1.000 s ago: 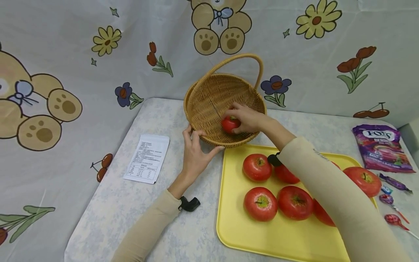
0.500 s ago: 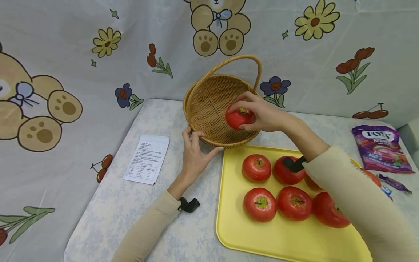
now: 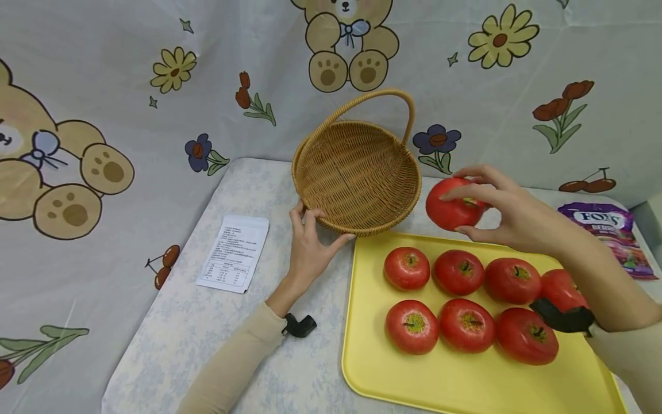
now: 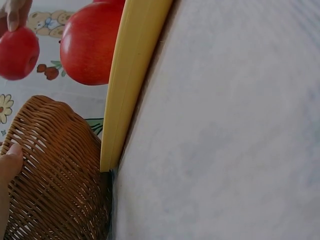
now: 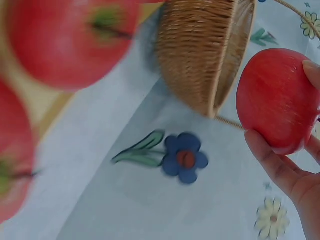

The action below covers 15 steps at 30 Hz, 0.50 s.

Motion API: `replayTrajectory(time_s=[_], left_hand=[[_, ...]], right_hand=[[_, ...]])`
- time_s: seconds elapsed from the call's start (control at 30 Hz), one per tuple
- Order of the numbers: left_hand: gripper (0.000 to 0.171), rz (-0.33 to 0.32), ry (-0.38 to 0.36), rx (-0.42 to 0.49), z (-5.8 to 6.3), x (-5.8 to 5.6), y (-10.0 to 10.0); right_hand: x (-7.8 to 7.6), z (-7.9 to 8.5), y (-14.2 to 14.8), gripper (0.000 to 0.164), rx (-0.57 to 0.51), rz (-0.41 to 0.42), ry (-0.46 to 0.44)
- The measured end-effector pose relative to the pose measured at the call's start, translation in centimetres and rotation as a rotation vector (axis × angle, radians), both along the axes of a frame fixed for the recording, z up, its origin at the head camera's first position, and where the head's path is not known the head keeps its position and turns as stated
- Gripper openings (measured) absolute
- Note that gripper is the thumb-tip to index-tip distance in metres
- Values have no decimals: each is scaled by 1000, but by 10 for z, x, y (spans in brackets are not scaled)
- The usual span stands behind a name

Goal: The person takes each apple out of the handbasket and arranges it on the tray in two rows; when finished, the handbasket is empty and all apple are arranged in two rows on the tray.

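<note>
A wicker basket with an arched handle leans back with its opening toward me, and no fruit shows inside it. My left hand holds its front rim, the thumb spread along the underside; the left wrist view shows the thumb against the weave. Right of the basket, my right hand grips a red apple in the air above the tray's back edge. The right wrist view shows fingers and thumb round that apple. Several red apples lie in two rows on a yellow tray.
A white printed packet lies on the table left of the basket. At the far right is a purple candy bag, partly behind the right forearm. A cloth with printed bears hangs behind the table.
My right hand has lifted the apple out of the basket and carried it right, over the tray's back edge. The left hand stays on the basket rim.
</note>
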<state>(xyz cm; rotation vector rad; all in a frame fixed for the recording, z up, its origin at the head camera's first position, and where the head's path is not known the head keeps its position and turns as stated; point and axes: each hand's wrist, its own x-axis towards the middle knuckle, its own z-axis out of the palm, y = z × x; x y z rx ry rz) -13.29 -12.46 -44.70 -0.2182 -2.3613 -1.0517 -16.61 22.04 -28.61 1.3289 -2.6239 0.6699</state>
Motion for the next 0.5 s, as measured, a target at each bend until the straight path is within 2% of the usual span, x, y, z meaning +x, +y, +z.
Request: replayTrajectory(time_s=[0.3,0.5], left_hand=[[66,-6,-1,10,0,-1,0],[68,-17,13,23,0,-2,0]], right_hand=[[51,-22,73,77,42,-304,-18],[79,-38,118,79,-2,-387,-12]])
